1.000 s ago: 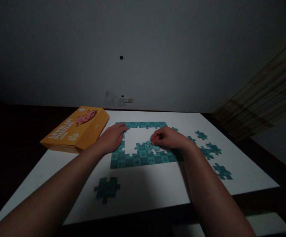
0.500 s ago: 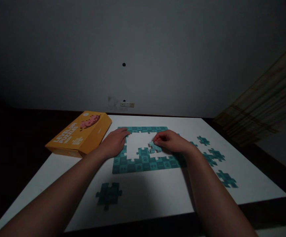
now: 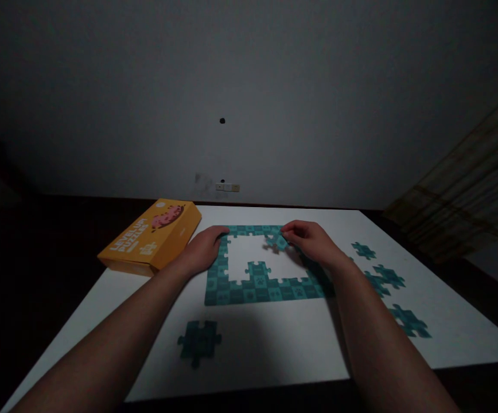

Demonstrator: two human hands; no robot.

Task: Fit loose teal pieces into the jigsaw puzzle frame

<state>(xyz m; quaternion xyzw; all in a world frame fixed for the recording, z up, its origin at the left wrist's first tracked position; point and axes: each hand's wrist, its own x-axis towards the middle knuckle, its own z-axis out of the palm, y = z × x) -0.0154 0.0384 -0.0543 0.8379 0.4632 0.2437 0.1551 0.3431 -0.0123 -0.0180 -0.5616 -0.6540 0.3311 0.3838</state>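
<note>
A teal jigsaw puzzle with a checked pattern lies on the white table, joined as a border around a bare white middle. My right hand pinches a loose puzzle piece between thumb and fingertips. That piece is tilted and raised slightly over the upper part of the gap, its shadow beneath it. At the puzzle's upper left corner rests my left hand, fingers stretched along the border and holding nothing. Part of the border's right side is hidden behind my right hand and forearm.
A yellow puzzle box stands at the table's left. Several loose pieces, among them one at the far right and one nearer me, lie right of the puzzle. Another single piece lies near the front edge of the table.
My right hand has carried the puzzle piece away from me, from the lower part of the gap to its upper part. My left hand stays at the border. The view has shifted slightly.
</note>
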